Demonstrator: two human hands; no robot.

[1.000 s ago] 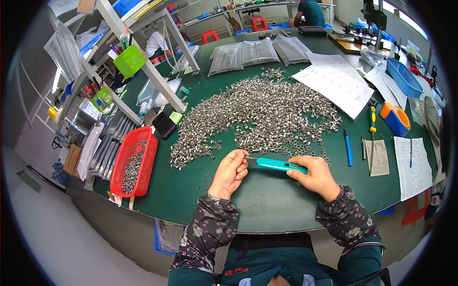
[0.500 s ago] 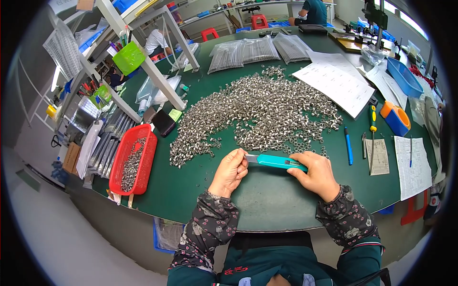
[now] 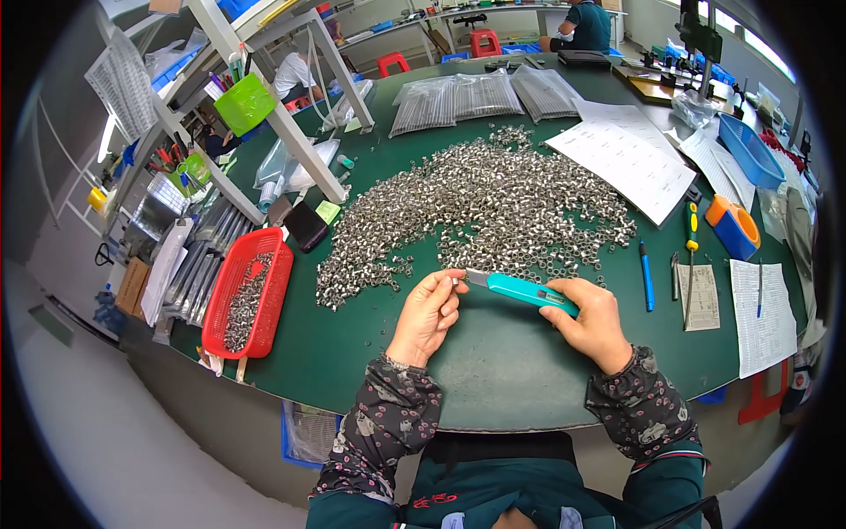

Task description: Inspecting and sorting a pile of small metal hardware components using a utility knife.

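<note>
My right hand (image 3: 589,319) is closed around the teal handle of a utility knife (image 3: 529,291). The knife's blade is out and points left, its tip close to my left fingertips. Between the thumb and fingers of my left hand (image 3: 430,310) is a small metal ring (image 3: 456,280), partly hidden by the fingertips. Both hands are above the near part of the green table (image 3: 502,379). Just beyond them spreads a large heap of small silvery metal rings (image 3: 493,198).
A red basket (image 3: 280,286) with more rings stands at the left, near a dark phone (image 3: 306,227). At the right lie a blue pen (image 3: 647,278), a screwdriver (image 3: 692,229), a tape dispenser (image 3: 733,227) and paper sheets (image 3: 621,163). Bagged rods (image 3: 485,101) lie behind the heap.
The knife has tilted, its handle end now lower, and moved slightly right with my right hand. The ring at my left fingertips now shows more. The whole view has shifted slightly.
</note>
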